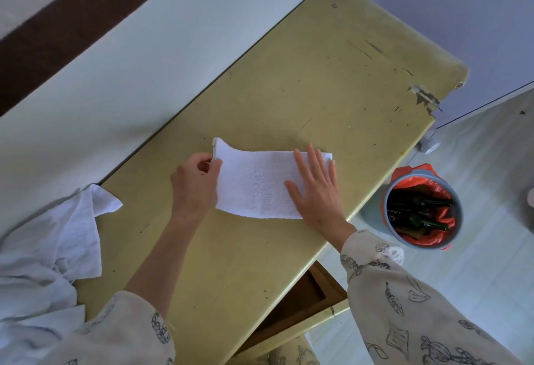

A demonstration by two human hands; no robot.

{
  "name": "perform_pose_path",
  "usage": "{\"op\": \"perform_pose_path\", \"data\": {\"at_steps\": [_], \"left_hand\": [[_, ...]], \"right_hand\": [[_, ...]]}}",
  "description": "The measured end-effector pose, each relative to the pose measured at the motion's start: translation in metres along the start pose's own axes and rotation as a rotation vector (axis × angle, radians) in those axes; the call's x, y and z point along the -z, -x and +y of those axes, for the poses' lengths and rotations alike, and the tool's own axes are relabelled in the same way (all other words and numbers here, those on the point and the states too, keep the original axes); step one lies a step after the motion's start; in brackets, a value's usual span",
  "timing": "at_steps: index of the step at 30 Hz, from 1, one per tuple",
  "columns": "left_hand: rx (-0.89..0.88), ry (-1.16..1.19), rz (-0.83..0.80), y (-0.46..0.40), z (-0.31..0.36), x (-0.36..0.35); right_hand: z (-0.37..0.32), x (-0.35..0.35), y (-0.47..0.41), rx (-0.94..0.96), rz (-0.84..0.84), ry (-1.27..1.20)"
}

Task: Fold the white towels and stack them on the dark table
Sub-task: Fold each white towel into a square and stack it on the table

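A white towel [257, 184], folded into a long strip, lies across the middle of the yellow-green table [318, 81]. My left hand [194, 184] pinches the towel's left end, which is lifted and curled off the surface. My right hand [315, 187] lies flat with fingers spread on the towel's right part, pressing it down. A heap of loose white towels [49, 252] sits at the table's near left corner, partly hanging off the edge.
A white wall with a dark brown band runs along the table's left side. A grey bin [423, 205] with an orange liner and dark bottles stands on the pale floor at the right. A grey cabinet [474, 17] is at the far right.
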State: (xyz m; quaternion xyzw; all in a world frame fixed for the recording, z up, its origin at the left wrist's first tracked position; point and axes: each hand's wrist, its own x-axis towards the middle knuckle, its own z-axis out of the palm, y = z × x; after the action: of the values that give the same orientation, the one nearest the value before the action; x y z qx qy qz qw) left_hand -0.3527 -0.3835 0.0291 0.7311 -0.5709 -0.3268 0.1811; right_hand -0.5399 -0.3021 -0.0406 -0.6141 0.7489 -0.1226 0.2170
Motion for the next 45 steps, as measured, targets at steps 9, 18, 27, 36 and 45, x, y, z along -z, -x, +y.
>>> {"op": "perform_pose_path", "data": {"at_steps": [9, 18, 27, 36, 45], "left_hand": [[-0.212, 0.017, -0.215, 0.038, 0.058, -0.069], [-0.262, -0.120, -0.403, 0.046, 0.061, -0.129], [-0.315, -0.062, -0.499, 0.052, 0.055, -0.127], [-0.626, -0.170, -0.199, 0.056, 0.003, -0.102], [-0.738, -0.386, -0.297, 0.057, -0.020, -0.102]], "right_hand": [[0.022, 0.045, 0.019, -0.620, 0.014, -0.885], [0.033, 0.046, 0.014, -0.667, -0.073, -1.057], [0.032, 0.046, 0.014, -0.655, -0.070, -0.996], [0.019, 0.047, 0.009, -0.619, -0.079, -0.626], [0.019, 0.053, 0.005, -0.616, -0.132, -0.540]]}}
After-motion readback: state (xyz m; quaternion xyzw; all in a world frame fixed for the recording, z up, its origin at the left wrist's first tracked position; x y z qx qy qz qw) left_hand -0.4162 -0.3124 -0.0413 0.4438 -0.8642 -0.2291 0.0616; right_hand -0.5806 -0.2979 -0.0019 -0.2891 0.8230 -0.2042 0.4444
